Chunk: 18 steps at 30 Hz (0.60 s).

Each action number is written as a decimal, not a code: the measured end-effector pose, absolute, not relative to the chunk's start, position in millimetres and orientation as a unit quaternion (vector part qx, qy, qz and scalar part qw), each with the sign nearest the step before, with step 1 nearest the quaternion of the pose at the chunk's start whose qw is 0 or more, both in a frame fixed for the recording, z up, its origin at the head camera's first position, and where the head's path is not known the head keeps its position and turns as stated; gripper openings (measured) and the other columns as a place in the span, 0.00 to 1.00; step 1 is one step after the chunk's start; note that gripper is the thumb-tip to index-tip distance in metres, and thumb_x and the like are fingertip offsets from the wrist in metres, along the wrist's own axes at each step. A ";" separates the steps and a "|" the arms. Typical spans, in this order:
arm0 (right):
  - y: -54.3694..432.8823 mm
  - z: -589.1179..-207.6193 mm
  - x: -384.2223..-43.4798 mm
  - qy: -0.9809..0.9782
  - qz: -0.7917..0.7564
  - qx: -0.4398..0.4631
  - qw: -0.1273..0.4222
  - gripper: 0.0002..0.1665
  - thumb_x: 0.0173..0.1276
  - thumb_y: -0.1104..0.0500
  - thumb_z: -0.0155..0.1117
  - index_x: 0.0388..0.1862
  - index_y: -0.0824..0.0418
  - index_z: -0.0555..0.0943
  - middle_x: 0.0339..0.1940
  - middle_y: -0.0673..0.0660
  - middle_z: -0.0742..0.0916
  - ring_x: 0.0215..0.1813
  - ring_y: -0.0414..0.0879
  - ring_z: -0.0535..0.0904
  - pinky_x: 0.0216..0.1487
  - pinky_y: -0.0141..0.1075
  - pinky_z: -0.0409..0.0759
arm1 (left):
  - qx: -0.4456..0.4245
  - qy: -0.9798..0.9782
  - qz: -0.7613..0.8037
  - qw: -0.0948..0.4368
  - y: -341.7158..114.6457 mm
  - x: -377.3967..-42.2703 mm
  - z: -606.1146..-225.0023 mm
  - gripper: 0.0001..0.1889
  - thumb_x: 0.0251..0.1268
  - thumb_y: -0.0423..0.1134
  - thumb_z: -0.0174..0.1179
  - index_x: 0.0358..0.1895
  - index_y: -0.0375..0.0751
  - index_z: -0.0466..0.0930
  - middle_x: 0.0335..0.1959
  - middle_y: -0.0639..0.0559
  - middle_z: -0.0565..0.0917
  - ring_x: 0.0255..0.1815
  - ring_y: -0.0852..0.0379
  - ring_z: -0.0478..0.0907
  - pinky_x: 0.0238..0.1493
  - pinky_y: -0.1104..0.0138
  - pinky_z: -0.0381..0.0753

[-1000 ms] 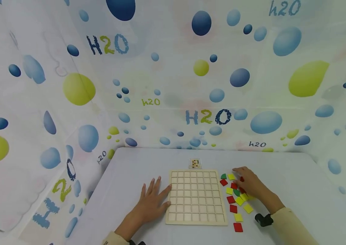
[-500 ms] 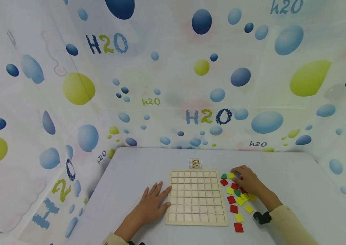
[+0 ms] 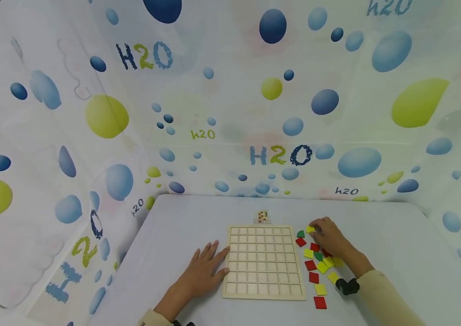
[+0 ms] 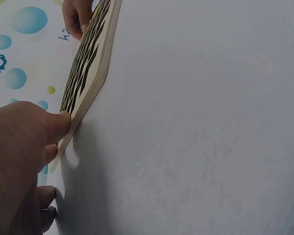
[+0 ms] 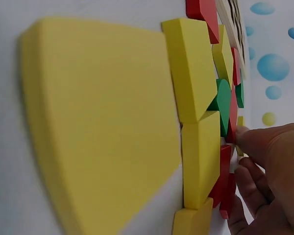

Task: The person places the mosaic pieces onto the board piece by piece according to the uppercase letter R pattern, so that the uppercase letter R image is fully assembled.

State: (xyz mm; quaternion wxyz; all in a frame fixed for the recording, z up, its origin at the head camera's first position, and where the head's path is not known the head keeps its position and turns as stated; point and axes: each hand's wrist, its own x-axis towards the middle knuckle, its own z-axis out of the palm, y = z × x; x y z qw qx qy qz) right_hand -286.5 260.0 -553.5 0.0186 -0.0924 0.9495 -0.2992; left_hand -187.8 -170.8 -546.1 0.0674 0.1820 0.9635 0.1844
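Note:
A square wooden grid board (image 3: 263, 262) with bare cells lies on the table. My left hand (image 3: 203, 270) rests at its left side with fingers spread. In the left wrist view, the thumb touches the edge of the board (image 4: 100, 73). My right hand (image 3: 330, 237) is over the far end of a group of loose tiles, pinching a yellow square tile (image 3: 309, 229) between thumb and fingers. In the right wrist view that tile (image 5: 240, 121) shows partly behind the thumb. Near it lie a green rounded tile (image 3: 300, 234) and a red square tile (image 3: 301, 242).
Several more red and yellow squares and a green tile (image 3: 318, 256) lie right of the board, some overlapping. The nearest is a red square (image 3: 320, 302). A small printed grid card (image 3: 261, 216) lies beyond the board. A patterned curtain (image 3: 230, 113) hangs behind the white table.
My right hand has closed in on the far yellow tile, which has shifted slightly away from me. The left hand keeps its place at the board. The head view has turned a little.

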 end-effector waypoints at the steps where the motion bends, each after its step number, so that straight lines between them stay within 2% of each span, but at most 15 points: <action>1: 258.9 -554.4 -288.2 0.950 -0.299 -0.089 0.018 0.19 0.77 0.61 0.65 0.63 0.66 0.80 0.56 0.65 0.80 0.53 0.55 0.76 0.64 0.56 0.81 | 0.182 0.963 0.185 0.067 -170.9 -187.7 -546.1 0.33 0.81 0.61 0.51 0.83 0.56 0.63 0.85 0.38 0.57 0.86 0.34 0.52 0.80 0.33 0.49; 9: 253.3 -558.0 -298.7 0.949 -0.297 -0.101 0.005 0.20 0.77 0.61 0.65 0.64 0.67 0.79 0.55 0.65 0.79 0.52 0.56 0.76 0.61 0.54 0.82 | 0.182 0.960 0.197 0.075 -171.8 -187.7 -545.7 0.33 0.82 0.61 0.50 0.84 0.56 0.62 0.86 0.38 0.56 0.86 0.34 0.51 0.80 0.32 0.48; 18: 245.8 -550.3 -306.7 0.946 -0.310 -0.097 0.014 0.19 0.81 0.60 0.61 0.64 0.68 0.77 0.57 0.67 0.78 0.53 0.57 0.77 0.65 0.57 0.81 | 0.181 0.960 0.200 0.076 -171.1 -187.6 -545.6 0.34 0.82 0.61 0.50 0.84 0.56 0.62 0.86 0.37 0.55 0.87 0.34 0.50 0.81 0.33 0.48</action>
